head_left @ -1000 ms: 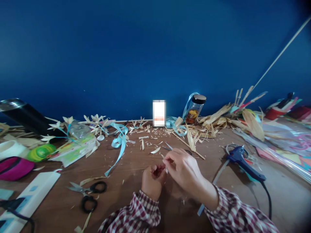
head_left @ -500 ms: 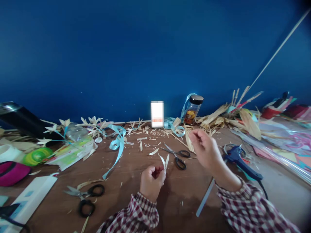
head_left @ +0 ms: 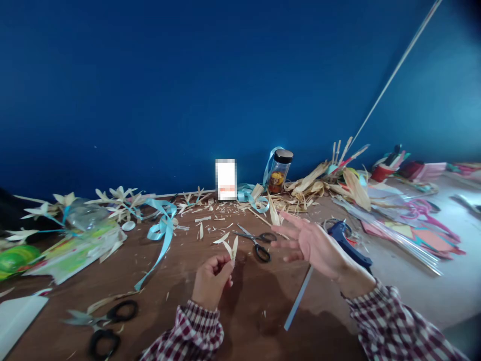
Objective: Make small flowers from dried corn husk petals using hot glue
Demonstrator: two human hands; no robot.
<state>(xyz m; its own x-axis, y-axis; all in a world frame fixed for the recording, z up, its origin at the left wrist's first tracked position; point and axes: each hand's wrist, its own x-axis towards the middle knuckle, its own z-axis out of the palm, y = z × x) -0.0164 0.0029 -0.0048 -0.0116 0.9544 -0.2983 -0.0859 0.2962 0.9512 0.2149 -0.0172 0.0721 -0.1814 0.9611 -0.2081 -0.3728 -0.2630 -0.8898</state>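
Between thumb and fingers, my left hand (head_left: 214, 278) pinches small pale corn husk petals (head_left: 232, 249), their two pointed tips spread upward. My right hand (head_left: 313, 245) is empty, palm turned up and fingers stretched out toward the left. Just left of its fingers lie black-handled scissors (head_left: 259, 241) with the blades apart. Behind its fingertips stands a piece of dried husk (head_left: 273, 213). A blue glue gun (head_left: 343, 239) lies to the right, partly hidden by my right hand. Below that hand is a narrow light-blue strip (head_left: 298, 298).
A second pair of scissors (head_left: 101, 323) lies front left. Blue ribbon (head_left: 163, 230), husk flowers (head_left: 122, 195) and scraps cover the back left. A jar (head_left: 280, 173) and dried husks (head_left: 306, 181) stand by the wall. Pink scissors (head_left: 432, 215) lie right.
My right hand has let go of the dried husk, opened and turned its palm up. My left hand keeps its pinch on the petals. The view has turned to the right.
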